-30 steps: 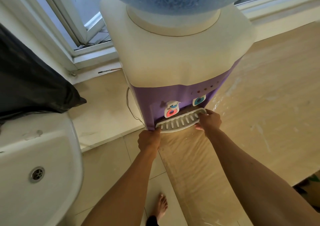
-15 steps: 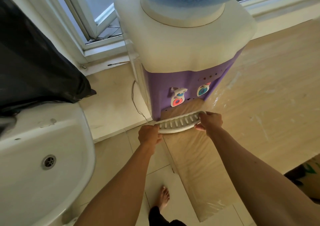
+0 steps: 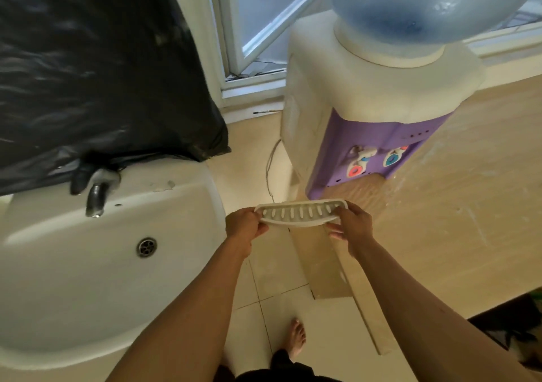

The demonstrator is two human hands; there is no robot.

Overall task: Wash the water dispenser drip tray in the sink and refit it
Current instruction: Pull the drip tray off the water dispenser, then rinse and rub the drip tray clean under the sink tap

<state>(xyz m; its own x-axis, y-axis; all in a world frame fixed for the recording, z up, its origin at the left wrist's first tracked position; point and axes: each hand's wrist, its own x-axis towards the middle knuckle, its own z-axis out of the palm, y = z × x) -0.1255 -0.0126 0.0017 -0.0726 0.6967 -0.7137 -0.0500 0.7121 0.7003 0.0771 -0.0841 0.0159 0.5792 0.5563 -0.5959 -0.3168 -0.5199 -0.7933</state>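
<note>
Drip tray (image 3: 302, 213) held in both hands' grip, left hand (image 3: 245, 227), right hand (image 3: 352, 229), its ends hidden by fingers.

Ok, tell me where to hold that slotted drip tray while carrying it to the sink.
Hold the drip tray by its two short ends, one from each side, as the left hand and right hand do now. It is long, thin and slightly curved, so end grips probably keep it level, and the slotted top stays free. The sink lies to the left.
</note>
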